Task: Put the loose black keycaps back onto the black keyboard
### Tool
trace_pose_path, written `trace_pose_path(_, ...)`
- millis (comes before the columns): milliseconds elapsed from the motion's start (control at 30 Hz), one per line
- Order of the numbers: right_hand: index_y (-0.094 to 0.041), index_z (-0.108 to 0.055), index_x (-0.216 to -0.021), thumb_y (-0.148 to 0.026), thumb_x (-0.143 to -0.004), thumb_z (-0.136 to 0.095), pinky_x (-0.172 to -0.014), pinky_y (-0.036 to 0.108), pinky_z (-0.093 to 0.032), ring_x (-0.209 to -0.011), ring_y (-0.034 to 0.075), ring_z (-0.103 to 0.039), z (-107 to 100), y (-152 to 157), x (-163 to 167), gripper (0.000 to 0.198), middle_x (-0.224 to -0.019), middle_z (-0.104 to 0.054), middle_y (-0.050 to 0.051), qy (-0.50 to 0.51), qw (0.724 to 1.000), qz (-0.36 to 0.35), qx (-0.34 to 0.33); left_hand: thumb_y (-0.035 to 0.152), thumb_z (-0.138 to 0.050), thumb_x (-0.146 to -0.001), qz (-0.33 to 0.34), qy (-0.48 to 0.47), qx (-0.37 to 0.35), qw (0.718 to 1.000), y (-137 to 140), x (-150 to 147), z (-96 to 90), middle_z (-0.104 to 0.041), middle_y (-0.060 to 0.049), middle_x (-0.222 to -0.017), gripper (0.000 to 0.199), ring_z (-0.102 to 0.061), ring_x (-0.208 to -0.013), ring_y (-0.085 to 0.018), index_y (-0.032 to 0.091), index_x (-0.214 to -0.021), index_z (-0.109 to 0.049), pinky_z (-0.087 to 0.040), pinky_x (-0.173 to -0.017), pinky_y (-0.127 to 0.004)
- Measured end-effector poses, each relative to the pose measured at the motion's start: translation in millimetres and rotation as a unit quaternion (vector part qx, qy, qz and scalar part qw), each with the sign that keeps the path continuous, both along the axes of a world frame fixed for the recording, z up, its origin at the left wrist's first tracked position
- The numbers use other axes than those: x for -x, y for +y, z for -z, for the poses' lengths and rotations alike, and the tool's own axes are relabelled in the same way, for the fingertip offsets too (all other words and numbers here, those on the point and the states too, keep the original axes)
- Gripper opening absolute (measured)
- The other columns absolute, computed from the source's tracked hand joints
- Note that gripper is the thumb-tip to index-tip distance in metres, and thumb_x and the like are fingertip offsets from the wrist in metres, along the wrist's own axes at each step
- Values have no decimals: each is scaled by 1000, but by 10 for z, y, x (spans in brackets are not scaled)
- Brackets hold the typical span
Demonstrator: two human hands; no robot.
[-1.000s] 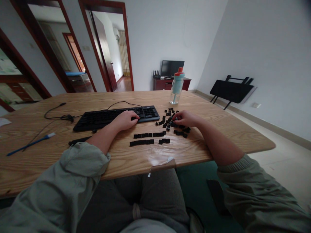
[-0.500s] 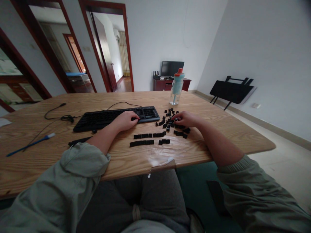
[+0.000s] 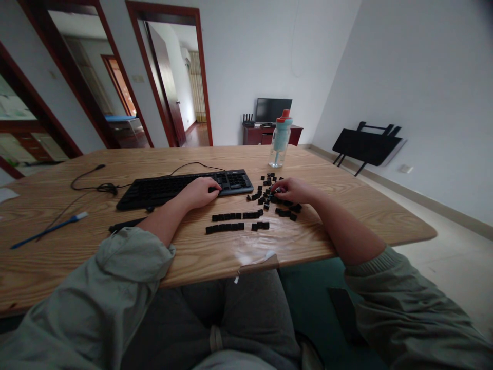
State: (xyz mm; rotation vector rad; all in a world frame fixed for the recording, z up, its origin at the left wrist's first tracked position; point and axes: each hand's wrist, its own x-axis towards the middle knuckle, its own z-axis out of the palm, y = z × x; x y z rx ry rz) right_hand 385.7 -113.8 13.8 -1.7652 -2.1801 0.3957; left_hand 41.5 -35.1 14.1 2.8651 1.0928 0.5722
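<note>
A black keyboard lies slantwise on the wooden table. My left hand rests over its near edge, left of the number pad, with thumb and fingers drawn together. Whether a small part sits between them is hidden. To the right, my right hand reaches into a loose pile of black keycaps, its fingertips pinched at a keycap that is mostly covered. Nearer the table's front edge, more keycaps form two short rows, an upper row and a lower row.
A clear bottle with a red cap stands behind the pile. At the left lie a coiled cable and a blue-handled brush. A long black strip is partly under my left forearm. The table's front edge is close to my lap.
My right hand has shifted very slightly within the keycap pile, its fingers drawing a little closer together. My left hand stays on the keyboard, and the rows look the same.
</note>
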Motion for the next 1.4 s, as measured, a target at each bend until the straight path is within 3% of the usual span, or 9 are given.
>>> trace_pose_path(233,-19,-78,-108,-33,-86,-66,-68,28,-46,-68,16,-61,-16,-16,19,29,-85,-74,5,11,1000,14,7,34,-50,-86,0,3,3,1000,16,0,13,-75,-6,-107,34,-67,-102,-23,20,-100,-78,-49,-98,-34)
trace_pose_path(433,-19,-77,-108,-30,-92,-59,-67,27,-47,-73,17,-63,-7,-3,-10,27,-88,-75,6,33,998,54,-31,33,-51,-85,7,-11,2,1000,21,6,22,-75,-8,-105,33,-68,-100,-25,20,-99,-78,-50,-98,-36)
trace_pose_path(600,-19,-79,-102,-29,-91,-61,-69,28,-48,-79,19,-67,23,45,-26,23,-96,-77,8,10,998,52,-26,33,-51,-84,6,-14,1,1000,16,-1,19,-75,-8,-104,34,-68,-100,-25,19,-98,-79,-50,-97,-35)
trace_pose_path(867,-18,-78,-93,-33,-86,-69,-58,28,-45,-64,17,-63,-21,88,71,19,-82,-75,7,3,995,96,2,32,-51,-84,-2,-1,0,1000,15,-12,6,-75,-7,-106,34,-68,-100,-24,19,-99,-78,-50,-97,-35)
trace_pose_path(1167,-17,-74,-88,-26,-82,-70,-57,28,-43,-64,16,-61,19,162,96,12,-78,-72,6,7,994,107,4,32,-51,-85,-1,-2,2,1000,13,-9,10,-75,-8,-105,34,-68,-100,-24,18,-99,-78,-51,-96,-36)
trace_pose_path(1300,-17,-71,-85,-30,-82,-69,-55,27,-40,-64,15,-56,-24,127,17,13,-77,-69,5,116,987,108,-20,32,-51,-85,0,-4,-1,1000,30,-1,28,-75,-7,-106,34,-67,-100,-23,19,-100,-78,-50,-97,-35)
trace_pose_path(1400,-17,-66,-87,-34,-82,-64,-52,23,-37,-62,12,-50,-71,88,-95,17,-80,-66,4,308,947,87,-11,33,-51,-85,2,-5,-3,1000,37,4,36,-75,-7,-106,34,-67,-100,-23,18,-100,-78,-50,-97,-34)
